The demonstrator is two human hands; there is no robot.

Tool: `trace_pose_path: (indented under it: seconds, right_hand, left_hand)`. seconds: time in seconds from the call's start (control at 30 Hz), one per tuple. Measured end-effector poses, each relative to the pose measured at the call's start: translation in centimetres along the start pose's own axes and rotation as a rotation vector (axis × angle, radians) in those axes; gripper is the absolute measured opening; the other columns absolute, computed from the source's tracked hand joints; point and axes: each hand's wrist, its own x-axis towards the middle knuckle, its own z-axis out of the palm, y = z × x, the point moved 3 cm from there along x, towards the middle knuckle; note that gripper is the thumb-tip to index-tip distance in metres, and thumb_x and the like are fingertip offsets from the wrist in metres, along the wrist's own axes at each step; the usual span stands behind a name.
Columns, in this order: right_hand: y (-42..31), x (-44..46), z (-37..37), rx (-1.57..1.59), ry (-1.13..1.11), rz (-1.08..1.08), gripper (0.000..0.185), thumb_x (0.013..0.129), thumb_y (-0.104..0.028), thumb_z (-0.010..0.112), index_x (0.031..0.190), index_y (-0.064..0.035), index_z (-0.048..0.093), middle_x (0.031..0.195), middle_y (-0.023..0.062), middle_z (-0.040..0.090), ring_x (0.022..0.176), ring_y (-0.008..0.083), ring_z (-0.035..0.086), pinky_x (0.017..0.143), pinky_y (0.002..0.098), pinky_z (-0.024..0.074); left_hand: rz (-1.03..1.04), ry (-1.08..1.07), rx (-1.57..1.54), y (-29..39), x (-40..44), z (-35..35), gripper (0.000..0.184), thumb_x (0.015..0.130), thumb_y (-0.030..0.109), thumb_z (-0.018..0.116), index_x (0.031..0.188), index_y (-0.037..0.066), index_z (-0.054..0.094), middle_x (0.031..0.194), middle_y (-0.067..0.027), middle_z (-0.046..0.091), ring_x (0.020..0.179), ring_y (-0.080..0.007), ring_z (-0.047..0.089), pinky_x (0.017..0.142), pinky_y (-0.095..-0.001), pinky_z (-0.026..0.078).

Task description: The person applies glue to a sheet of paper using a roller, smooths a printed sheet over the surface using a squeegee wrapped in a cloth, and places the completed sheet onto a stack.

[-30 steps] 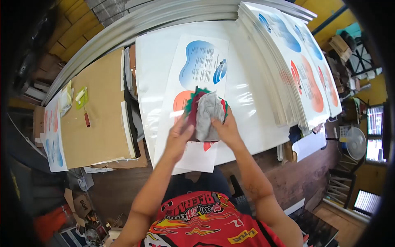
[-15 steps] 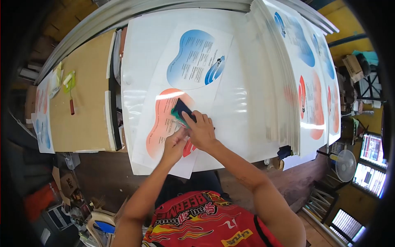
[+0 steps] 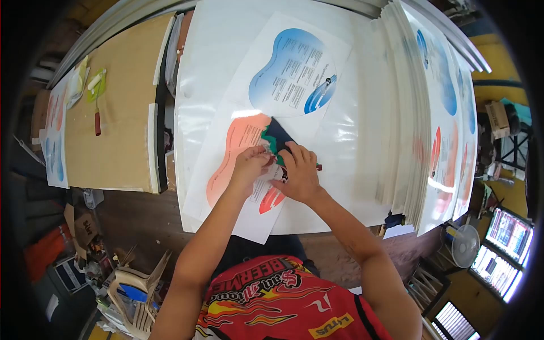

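A dark blue cloth with a green edge [image 3: 281, 134] lies bunched over the printed sheet [image 3: 292, 71]. My right hand [image 3: 301, 174] is closed on the near part of this cloth, its thumb stretched toward the left. Close beside it, my left hand [image 3: 251, 168] pinches at the green edge; whatever is between its fingertips is too small to make out. The sheet shows a blue rounded shape at its far end and an orange one nearer me, partly covered by my hands and the cloth. Its near corner hangs over the front edge of the white work surface [image 3: 345, 192].
A tall stack of white sheets [image 3: 399, 130] stands on the right, with printed sheets on top. To the left, a brown board [image 3: 127, 130] holds a small red-handled roller [image 3: 97, 122]. A plastic chair [image 3: 136, 294] and a fan [image 3: 464, 245] are on the floor side.
The view has shifted, moving the table within the frame. My left hand has risen to the cloth's green edge, and the cloth has shifted right across the sheet under my right hand.
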Motion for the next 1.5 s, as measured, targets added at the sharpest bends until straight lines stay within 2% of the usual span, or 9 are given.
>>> trace_pose_path:
  seconds: [0.13, 0.23, 0.37, 0.77, 0.9, 0.97, 1.2, 1.37, 1.5]
  right_hand:
    - [3.4, 1.7, 0.2, 0.185, -0.042, 0.228, 0.061, 0.076, -0.002, 0.070, 0.132, -0.0040, 0.044, 0.125, 0.0163, 0.054, 0.108, 0.0372, 0.056, 0.086, 0.0483, 0.0460]
    - [4.0, 2.7, -1.0, 0.175, -0.004, 0.167, 0.069, 0.076, -0.003, 0.067, 0.141, -0.0148, 0.046, 0.123, 0.0169, 0.054, 0.101, 0.0384, 0.060, 0.077, 0.0464, 0.0526]
    - [1.9, 1.4, 1.5, -0.090, -0.249, -0.006, 0.064, 0.075, -0.009, 0.067, 0.136, -0.0257, 0.059, 0.104, 0.0106, 0.056, 0.085, 0.0305, 0.058, 0.068, 0.0411, 0.0528]
    - [30.1, 24.4, -5.2, -0.434, 0.169, 0.327, 0.038, 0.083, -0.017, 0.065, 0.119, -0.0277, 0.073, 0.103, 0.0135, 0.066, 0.095, 0.0358, 0.067, 0.083, 0.0461, 0.0554]
    - [25.4, 20.8, -4.7, -0.231, -0.129, 0.494, 0.058, 0.084, -0.013, 0.061, 0.140, -0.0318, 0.057, 0.120, 0.0116, 0.066, 0.102, 0.0323, 0.068, 0.089, 0.0416, 0.0546]
    - [19.6, 10.9, -0.3, -0.005, 0.004, 0.017, 0.078, 0.075, -0.001, 0.063, 0.146, -0.0303, 0.049, 0.127, 0.0067, 0.064, 0.103, 0.0305, 0.068, 0.091, 0.0388, 0.0538]
    - [15.9, 16.4, 1.1, -0.127, -0.343, -0.368, 0.067, 0.069, -0.010, 0.069, 0.133, -0.0258, 0.061, 0.088, 0.0043, 0.060, 0.073, 0.0238, 0.065, 0.060, 0.0422, 0.0535]
    - [20.8, 36.6, 2.7, -0.370, -0.036, 0.092, 0.042, 0.086, -0.028, 0.063, 0.128, -0.0213, 0.067, 0.113, 0.0135, 0.070, 0.098, 0.0337, 0.068, 0.087, 0.0444, 0.0546]
    - [16.9, 30.1, 5.4, -0.138, -0.018, 0.050, 0.059, 0.080, -0.023, 0.066, 0.139, -0.0225, 0.057, 0.128, 0.0149, 0.063, 0.109, 0.0312, 0.066, 0.087, 0.0442, 0.0554]
  left_hand:
    - [0.094, -0.097, -0.109, 2.0, -1.2, 0.7, 0.044, 0.093, 0.014, 0.061, 0.132, -0.003, 0.052, 0.112, -0.0142, 0.070, 0.106, -0.0276, 0.066, 0.096, -0.0397, 0.048]
    - [0.686, 0.163, 0.687, 1.3, -2.2, 0.3, 0.050, 0.090, 0.018, 0.061, 0.134, -0.004, 0.050, 0.123, -0.0198, 0.065, 0.118, -0.0344, 0.059, 0.102, -0.0447, 0.044]
    - [0.933, 0.252, 1.144, -2.0, -2.9, 2.9, 0.074, 0.087, 0.023, 0.059, 0.148, -0.008, 0.030, 0.155, -0.0345, 0.023, 0.145, -0.0508, 0.020, 0.115, -0.0650, 0.014]
    - [0.856, 0.155, 1.623, -5.3, -1.2, 1.8, 0.072, 0.091, 0.046, 0.055, 0.138, -0.009, 0.045, 0.151, -0.0370, 0.031, 0.141, -0.0540, 0.028, 0.109, -0.0722, 0.018]
    - [0.871, 0.166, 1.523, -4.7, -0.9, 2.1, 0.077, 0.091, 0.050, 0.056, 0.140, -0.008, 0.044, 0.153, -0.0336, 0.031, 0.143, -0.0510, 0.027, 0.109, -0.0721, 0.017]
    - [0.843, 0.131, 1.498, -4.6, -1.2, 2.0, 0.081, 0.090, 0.050, 0.056, 0.142, -0.009, 0.039, 0.154, -0.0327, 0.030, 0.143, -0.0518, 0.026, 0.109, -0.0723, 0.015]
    - [0.778, 0.064, 1.571, -4.7, -0.7, 1.8, 0.080, 0.090, 0.055, 0.055, 0.144, -0.003, 0.043, 0.153, -0.0280, 0.034, 0.142, -0.0510, 0.029, 0.107, -0.0720, 0.019]
    - [0.791, 0.066, 1.598, -5.4, -0.7, 1.5, 0.081, 0.089, 0.057, 0.056, 0.143, -0.003, 0.043, 0.154, -0.0270, 0.034, 0.140, -0.0497, 0.031, 0.105, -0.0721, 0.022]
    - [0.782, 0.062, 1.543, -5.0, -0.8, 1.3, 0.084, 0.088, 0.058, 0.056, 0.143, -0.003, 0.043, 0.153, -0.0260, 0.037, 0.140, -0.0471, 0.033, 0.104, -0.0713, 0.023]
